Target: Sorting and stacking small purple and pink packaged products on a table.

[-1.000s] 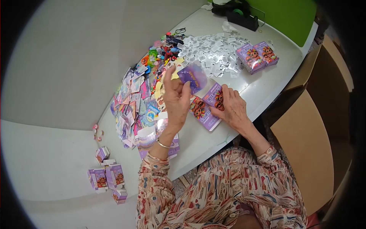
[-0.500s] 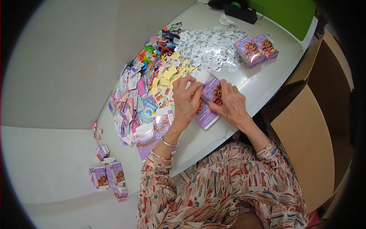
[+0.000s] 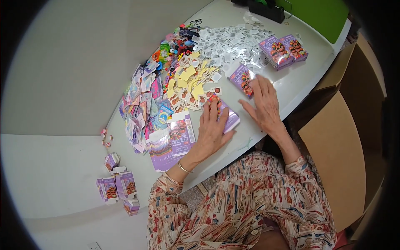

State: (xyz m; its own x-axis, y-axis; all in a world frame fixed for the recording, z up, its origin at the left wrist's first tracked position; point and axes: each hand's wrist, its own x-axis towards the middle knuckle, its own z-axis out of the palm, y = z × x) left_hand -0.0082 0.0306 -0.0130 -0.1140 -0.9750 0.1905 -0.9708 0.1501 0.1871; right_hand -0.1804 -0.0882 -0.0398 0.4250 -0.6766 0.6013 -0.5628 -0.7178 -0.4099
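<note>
My left hand (image 3: 211, 132) lies over a small purple cardboard box (image 3: 233, 118) with cartoon figures, its fingers along one side and its thumb by the near end. Part of that box is hidden under the fingers. My right hand (image 3: 266, 106) is open, fingers stretched out and thumb apart. Its fingertips are at the edge of a second purple box (image 3: 241, 79) that lies flat on the table; whether they touch it I cannot tell. Flattened purple cartons (image 3: 181, 135) lie in a fanned stack left of my left hand.
White printed slips (image 3: 229, 43), yellow-backed sticker cards (image 3: 189, 77), small toys (image 3: 166, 52) and colourful packets (image 3: 143, 100) are heaped across the table. Two purple boxes (image 3: 283, 51) sit at the far right, near a black tape dispenser (image 3: 266, 11). An open brown carton (image 3: 333, 154) stands to the right.
My hands have moved apart. The upper purple box has left my grasp and lies farther away on the table. My left hand has come down onto the other box; my right hand has opened.
</note>
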